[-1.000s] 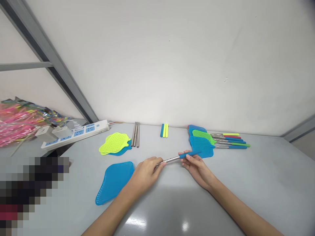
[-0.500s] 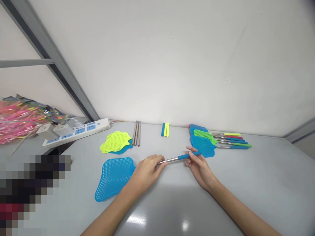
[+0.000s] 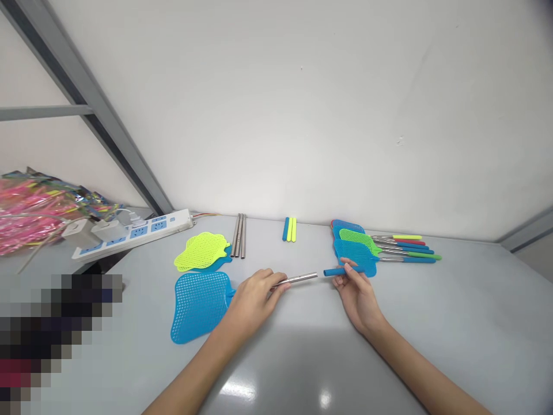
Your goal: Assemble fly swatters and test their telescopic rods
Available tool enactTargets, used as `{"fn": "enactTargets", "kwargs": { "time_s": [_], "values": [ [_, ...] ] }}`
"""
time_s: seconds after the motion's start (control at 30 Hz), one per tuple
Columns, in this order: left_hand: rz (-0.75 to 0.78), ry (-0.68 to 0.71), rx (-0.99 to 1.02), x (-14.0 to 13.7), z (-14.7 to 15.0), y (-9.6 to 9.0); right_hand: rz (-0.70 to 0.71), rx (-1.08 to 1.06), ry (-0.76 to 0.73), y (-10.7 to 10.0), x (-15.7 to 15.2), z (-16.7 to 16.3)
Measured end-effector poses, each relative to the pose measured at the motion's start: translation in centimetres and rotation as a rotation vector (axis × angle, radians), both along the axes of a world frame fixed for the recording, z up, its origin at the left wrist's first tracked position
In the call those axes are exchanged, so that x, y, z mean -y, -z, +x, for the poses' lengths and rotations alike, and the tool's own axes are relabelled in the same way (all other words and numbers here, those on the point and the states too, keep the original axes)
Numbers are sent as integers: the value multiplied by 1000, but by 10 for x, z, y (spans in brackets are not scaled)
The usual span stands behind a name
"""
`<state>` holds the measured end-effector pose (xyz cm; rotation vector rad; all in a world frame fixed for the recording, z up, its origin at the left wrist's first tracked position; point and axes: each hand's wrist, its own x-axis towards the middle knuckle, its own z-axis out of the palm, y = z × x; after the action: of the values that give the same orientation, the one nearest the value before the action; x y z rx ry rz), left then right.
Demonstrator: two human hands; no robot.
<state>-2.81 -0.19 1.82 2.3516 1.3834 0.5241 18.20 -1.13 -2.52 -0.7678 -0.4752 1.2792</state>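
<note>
Head view: a metal tube (image 3: pixel 298 279) and a blue sleeve (image 3: pixel 332 272) lie nearly end to end at the frame's centre, a small gap between them.
The left hand (image 3: pixel 258 294) has its fingers curled closed around the tube; the right hand (image 3: pixel 358 297) pinches the sleeve between thumb and fingers, its open end facing the tube. Working well here likely means keeping both pieces on one line, with the left grip steady so the tube cannot tilt. Left of centre lies a blue mesh paddle (image 3: pixel 201 305), its join hidden by the left hand; finished-looking swatters (image 3: pixel 354 259) lie right of centre.
</note>
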Motion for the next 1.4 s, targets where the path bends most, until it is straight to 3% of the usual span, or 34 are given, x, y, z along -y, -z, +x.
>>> {"fn": "enactTargets", "kwargs": {
  "time_s": [0.27,0.83,1.17,1.4],
  "values": [
    [-3,15,11,2,2,-4,-55,68,-122,-4,4,-2],
    [-27,13,39,3,4,-7,-79,6,-199,-9,5,0],
    [-7,47,82,-1,0,-3,-36,124,-208,-10,7,-3],
    [-39,69,67,6,7,-3,17,334,-368,-9,11,-6]
  ]
}}
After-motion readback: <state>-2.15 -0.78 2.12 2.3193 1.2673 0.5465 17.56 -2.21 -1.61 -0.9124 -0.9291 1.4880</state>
